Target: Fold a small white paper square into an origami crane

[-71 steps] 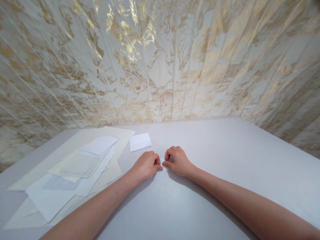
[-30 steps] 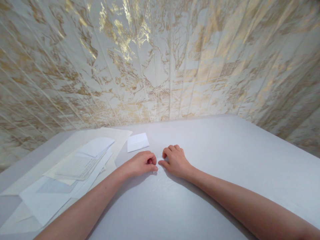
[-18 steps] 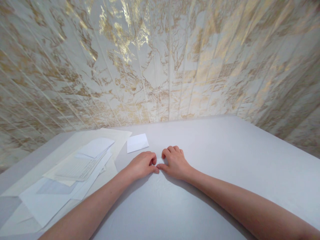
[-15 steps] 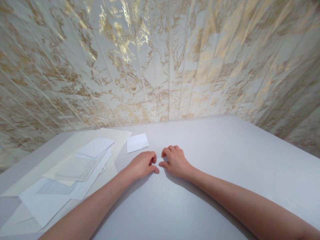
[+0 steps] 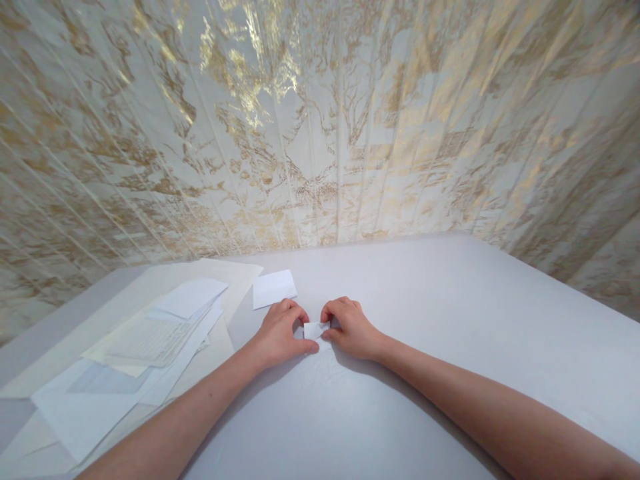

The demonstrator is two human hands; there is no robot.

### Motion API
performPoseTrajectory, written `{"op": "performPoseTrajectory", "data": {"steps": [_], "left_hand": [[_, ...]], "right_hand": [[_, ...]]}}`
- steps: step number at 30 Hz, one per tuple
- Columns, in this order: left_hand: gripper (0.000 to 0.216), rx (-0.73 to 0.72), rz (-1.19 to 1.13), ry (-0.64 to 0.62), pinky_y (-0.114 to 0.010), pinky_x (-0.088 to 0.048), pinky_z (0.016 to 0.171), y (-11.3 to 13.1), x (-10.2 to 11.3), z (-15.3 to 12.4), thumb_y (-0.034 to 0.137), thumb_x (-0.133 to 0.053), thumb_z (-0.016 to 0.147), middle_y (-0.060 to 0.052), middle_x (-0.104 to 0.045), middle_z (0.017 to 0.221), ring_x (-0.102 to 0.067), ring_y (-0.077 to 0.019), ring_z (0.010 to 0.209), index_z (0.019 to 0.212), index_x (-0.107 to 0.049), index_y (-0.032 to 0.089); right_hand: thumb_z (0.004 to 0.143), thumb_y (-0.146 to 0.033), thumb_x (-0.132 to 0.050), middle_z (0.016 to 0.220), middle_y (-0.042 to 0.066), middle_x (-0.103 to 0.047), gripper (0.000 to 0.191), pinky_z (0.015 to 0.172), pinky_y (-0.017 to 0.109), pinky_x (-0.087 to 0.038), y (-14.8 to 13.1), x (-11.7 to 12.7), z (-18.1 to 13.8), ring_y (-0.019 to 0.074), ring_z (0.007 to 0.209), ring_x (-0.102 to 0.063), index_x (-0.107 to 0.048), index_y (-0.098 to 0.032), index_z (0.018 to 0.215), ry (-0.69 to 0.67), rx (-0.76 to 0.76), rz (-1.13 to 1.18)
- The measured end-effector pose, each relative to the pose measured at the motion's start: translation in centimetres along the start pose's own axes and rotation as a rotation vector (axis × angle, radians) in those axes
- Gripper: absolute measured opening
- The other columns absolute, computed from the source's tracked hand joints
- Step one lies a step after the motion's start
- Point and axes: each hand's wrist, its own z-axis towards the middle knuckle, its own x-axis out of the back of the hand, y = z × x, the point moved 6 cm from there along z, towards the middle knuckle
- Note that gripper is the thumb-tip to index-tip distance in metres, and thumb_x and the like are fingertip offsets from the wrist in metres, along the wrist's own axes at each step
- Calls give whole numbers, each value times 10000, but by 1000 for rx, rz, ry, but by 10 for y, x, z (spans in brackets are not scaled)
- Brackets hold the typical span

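Observation:
A small folded piece of white paper is between my two hands, just above or on the table. My left hand pinches its left end, thumb in front and fingers behind. At the right end, my right hand grips the paper between thumb and curled fingertips. A crease or slanting fold shows near the right thumb. Just beyond my left hand lies a larger white folded sheet, flat on the table.
The pale table runs back to a wall with a gold and white pattern. On the left, a loose pile of papers overlaps, including a sheet with lines of writing and cream sheets beneath.
The small paper, barely visible between the hands before, now shows its white face more plainly. My left fingers have opened wider around its end; both hands shifted slightly.

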Motion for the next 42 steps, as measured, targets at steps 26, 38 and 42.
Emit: {"op": "performPoseTrajectory", "data": {"steps": [26, 38, 42], "left_hand": [[310, -483, 238, 85, -321, -339, 799, 16, -2, -10, 12, -421, 686, -44, -626, 860, -517, -181, 861, 857, -605, 195], [66, -372, 167, -58, -315, -346, 808, 10, 7, -7, 224, -595, 710, -19, -637, 893, -554, -183, 881, 756, -557, 196], [35, -384, 190, -17, -322, -348, 791, 10, 5, -6, 215, -588, 736, -20, -645, 866, -565, -181, 861, 751, -568, 190]], "right_hand": [[786, -79, -437, 860, 48, -627, 222, 779, 292, -337, -20, 1, -10, 158, 824, -526, -608, -194, 869, -11, 490, -244], [776, -278, -568, 835, 59, -626, 169, 766, 295, -350, -20, 4, -10, 175, 827, -545, -607, -169, 899, -34, 456, -235], [801, -299, -558, 820, 53, -623, 157, 764, 300, -335, -20, 0, -10, 167, 809, -540, -603, -171, 881, -12, 516, -298]]}}
